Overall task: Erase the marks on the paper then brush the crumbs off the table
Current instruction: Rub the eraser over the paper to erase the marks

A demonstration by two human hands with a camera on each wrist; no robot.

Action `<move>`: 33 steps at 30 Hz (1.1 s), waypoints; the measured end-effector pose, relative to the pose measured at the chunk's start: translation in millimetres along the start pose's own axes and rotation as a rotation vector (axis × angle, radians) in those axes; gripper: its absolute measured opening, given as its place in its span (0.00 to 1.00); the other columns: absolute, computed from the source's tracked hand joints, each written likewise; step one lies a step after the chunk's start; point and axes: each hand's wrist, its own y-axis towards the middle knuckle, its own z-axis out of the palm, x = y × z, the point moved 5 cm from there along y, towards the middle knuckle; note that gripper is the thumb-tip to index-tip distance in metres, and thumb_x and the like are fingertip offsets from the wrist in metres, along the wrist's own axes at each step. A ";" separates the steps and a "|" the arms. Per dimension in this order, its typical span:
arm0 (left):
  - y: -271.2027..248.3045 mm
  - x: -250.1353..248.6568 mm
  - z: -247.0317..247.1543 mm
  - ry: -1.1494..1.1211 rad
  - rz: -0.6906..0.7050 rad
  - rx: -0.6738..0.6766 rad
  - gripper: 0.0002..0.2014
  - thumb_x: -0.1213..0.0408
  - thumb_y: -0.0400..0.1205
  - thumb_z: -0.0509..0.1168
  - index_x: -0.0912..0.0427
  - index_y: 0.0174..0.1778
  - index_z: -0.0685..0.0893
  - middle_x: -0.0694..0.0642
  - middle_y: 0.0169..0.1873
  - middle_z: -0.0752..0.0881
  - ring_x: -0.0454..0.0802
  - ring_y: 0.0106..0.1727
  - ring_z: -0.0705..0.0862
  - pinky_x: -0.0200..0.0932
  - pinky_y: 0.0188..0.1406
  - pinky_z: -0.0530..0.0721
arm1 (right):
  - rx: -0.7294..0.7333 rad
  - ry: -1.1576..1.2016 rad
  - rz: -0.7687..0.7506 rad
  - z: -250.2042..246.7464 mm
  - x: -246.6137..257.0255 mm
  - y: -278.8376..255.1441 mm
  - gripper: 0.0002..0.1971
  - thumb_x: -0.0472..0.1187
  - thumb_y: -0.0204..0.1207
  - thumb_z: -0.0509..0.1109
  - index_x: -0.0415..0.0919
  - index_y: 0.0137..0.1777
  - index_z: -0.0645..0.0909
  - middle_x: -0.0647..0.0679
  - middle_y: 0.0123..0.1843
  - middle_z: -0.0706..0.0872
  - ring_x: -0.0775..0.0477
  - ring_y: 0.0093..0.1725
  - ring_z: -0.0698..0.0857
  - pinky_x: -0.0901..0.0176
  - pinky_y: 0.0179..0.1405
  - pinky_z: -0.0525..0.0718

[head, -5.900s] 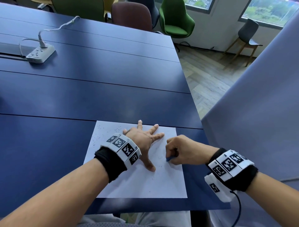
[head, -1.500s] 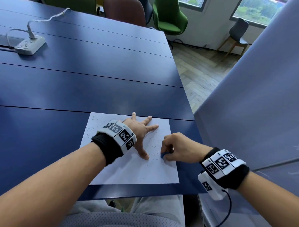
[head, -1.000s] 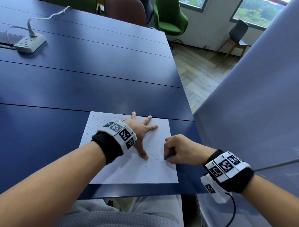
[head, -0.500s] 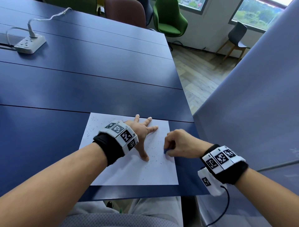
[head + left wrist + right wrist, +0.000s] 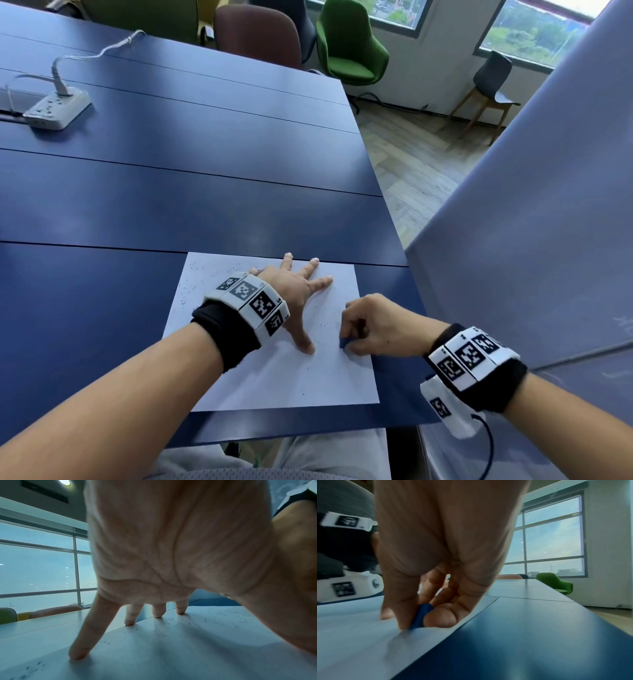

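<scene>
A white sheet of paper [image 5: 274,377] lies on the dark blue table [image 5: 171,205] near its front right corner, dotted with dark eraser crumbs [image 5: 186,291]. My left hand [image 5: 301,291] presses flat on the paper with fingers spread, its fingertips [image 5: 78,654] touching the sheet [image 5: 171,649]. My right hand [image 5: 370,329] pinches a small blue eraser [image 5: 343,342] against the paper's right side. In the right wrist view the eraser [image 5: 421,615] sits between thumb and fingers, its tip on the sheet [image 5: 359,635].
A white power strip [image 5: 56,109] with its cable lies at the table's far left. The table's right edge [image 5: 394,222] runs close to the paper. A grey panel [image 5: 531,240] stands to the right. Chairs [image 5: 349,51] stand beyond the far end.
My right hand has slid back and forth over the paper's right side with the eraser, now slightly nearer me than half a second ago. The left hand has stayed pressing the sheet.
</scene>
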 end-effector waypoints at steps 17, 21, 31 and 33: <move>1.2 3.5 1.1 0.028 0.013 -0.018 0.70 0.26 0.59 0.75 0.45 0.86 0.36 0.39 0.84 0.34 0.61 0.86 0.36 0.71 0.75 0.68 | 0.047 -0.104 -0.019 -15.2 2.3 28.0 0.05 0.33 0.65 0.77 0.43 0.36 0.86 0.46 0.38 0.88 0.58 0.32 0.80 0.69 0.35 0.79; 3.0 3.8 2.1 0.021 0.019 -0.018 0.70 0.26 0.59 0.75 0.45 0.86 0.35 0.39 0.84 0.34 0.61 0.86 0.36 0.70 0.76 0.67 | -0.185 -0.078 0.008 -39.7 -8.5 39.3 0.07 0.31 0.65 0.76 0.44 0.34 0.85 0.48 0.36 0.89 0.59 0.31 0.81 0.69 0.34 0.79; 0.7 3.8 0.5 0.019 0.014 -0.001 0.70 0.27 0.60 0.75 0.45 0.86 0.35 0.40 0.84 0.34 0.60 0.86 0.36 0.72 0.76 0.65 | -0.096 -0.117 0.016 -24.5 -0.9 21.1 0.05 0.32 0.65 0.76 0.43 0.35 0.85 0.50 0.37 0.87 0.57 0.33 0.81 0.68 0.36 0.81; 0.2 2.9 0.2 0.020 0.014 0.001 0.70 0.27 0.60 0.76 0.45 0.86 0.35 0.40 0.85 0.34 0.60 0.86 0.36 0.72 0.76 0.65 | -0.107 -0.107 0.021 -21.2 -0.8 14.9 0.07 0.31 0.65 0.75 0.44 0.33 0.83 0.52 0.36 0.85 0.59 0.32 0.80 0.69 0.35 0.80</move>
